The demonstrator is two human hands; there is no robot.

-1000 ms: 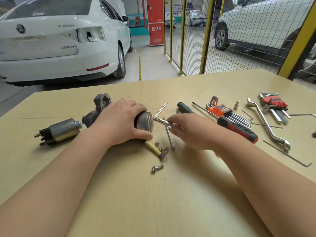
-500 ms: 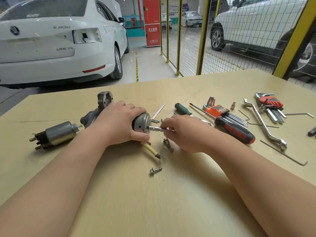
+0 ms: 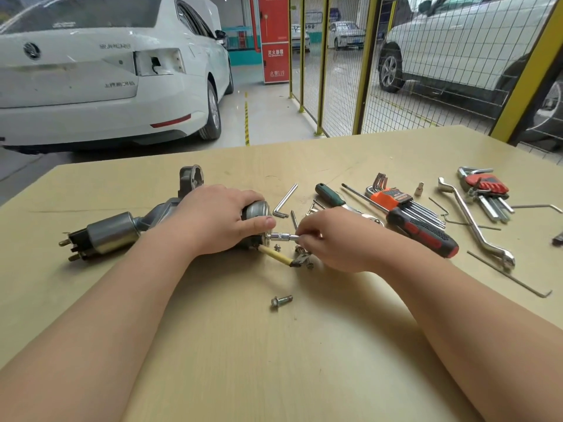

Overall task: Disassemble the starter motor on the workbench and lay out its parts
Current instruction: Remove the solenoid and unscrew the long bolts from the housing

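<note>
Right hand [image 3: 330, 239], a second ago picking among loose tools, now pinches a socket driver [image 3: 283, 236] seated on the starter motor [image 3: 134, 225] end cap (left hand [image 3: 214, 222] clamps the body on the workbench [image 3: 274, 360]), so through-bolt removal looks underway.

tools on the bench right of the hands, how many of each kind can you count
screwdrivers: 2, green handle and red-black handle
hex key sets in holders: 2, orange and red
bent wrench: 1
small socket: 1
loose hex keys: at least 5; thin ones are hard to tell apart
total: at least 11
</note>
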